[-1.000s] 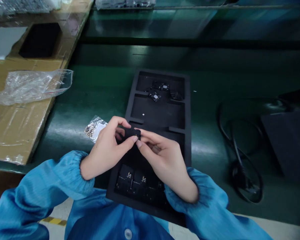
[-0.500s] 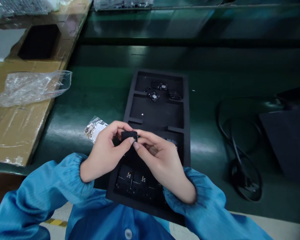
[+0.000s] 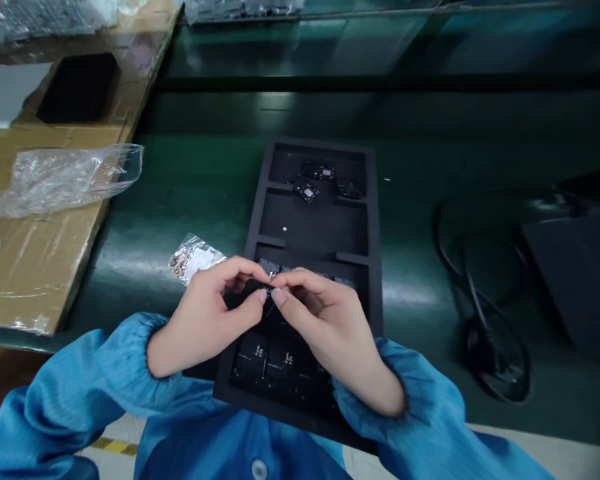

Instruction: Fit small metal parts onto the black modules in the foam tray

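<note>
Over a black foam tray point(image 3: 373, 233), a small black part point(image 3: 254, 287) is held between my two hands. My left hand point(image 3: 215, 313) pinches it with thumb and forefinger. My right hand point(image 3: 330, 327) is closed at the part's right edge, thumb and fingertip meeting my left fingertips. Fingers cover most of the part, so its exact kind does not show. Beneath the hands, dark circuit boards point(image 3: 275, 367) lie in the tray's near compartment. Small black modules point(image 3: 307, 192) rest in the far one, and a tiny pale ring point(image 3: 285, 229) lies in the middle.
A clear bag of small metal pieces point(image 3: 183, 261) lies left of the tray. Further left, cardboard point(image 3: 55, 267) carries a plastic bag point(image 3: 75, 177) and a black foam block point(image 3: 80, 87). A black cable point(image 3: 473, 287) and a dark flat object point(image 3: 575, 280) are on the right.
Both hands have shifted slightly toward me. The black part has turned in my fingers and less of its face shows; my fingertips are closer together.
</note>
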A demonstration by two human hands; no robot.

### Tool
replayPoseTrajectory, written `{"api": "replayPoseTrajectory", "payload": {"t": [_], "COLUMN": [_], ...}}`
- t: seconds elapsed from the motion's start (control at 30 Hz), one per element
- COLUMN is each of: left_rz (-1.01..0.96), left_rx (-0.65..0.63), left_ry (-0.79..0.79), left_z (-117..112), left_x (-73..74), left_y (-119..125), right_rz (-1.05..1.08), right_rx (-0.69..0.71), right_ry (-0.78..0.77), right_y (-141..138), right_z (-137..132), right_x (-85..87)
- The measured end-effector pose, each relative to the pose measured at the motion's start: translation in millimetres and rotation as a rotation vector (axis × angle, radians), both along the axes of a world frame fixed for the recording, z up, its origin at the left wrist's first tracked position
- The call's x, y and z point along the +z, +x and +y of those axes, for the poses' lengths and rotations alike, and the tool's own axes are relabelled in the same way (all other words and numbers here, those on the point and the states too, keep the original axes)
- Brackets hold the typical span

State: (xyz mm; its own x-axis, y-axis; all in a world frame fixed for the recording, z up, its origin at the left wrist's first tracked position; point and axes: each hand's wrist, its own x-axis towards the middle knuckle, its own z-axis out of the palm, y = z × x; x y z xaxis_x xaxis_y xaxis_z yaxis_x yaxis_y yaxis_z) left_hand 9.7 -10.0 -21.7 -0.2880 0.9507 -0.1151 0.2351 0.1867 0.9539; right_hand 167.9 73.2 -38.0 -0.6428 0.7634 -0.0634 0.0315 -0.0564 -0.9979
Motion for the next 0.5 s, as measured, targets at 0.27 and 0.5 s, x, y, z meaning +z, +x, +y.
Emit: {"api": "replayPoseTrajectory", "payload": {"t": [0.27, 0.5], "left_rz": [-0.039, -0.085], "left_rx": [0.040, 0.021], "left_ry": [-0.048, -0.106], "left_z": [-0.1, 2.2], "left_x": [4.0, 4.8], "left_y": [3.0, 0.3], "right_rz": [-0.033, -0.073], "right_rx": [0.009, 0.048], "right_ry": [0.004, 0.008], "right_y": [2.0, 4.1], "right_z": [1.5, 2.1], "right_x": [3.3, 5.6]}}
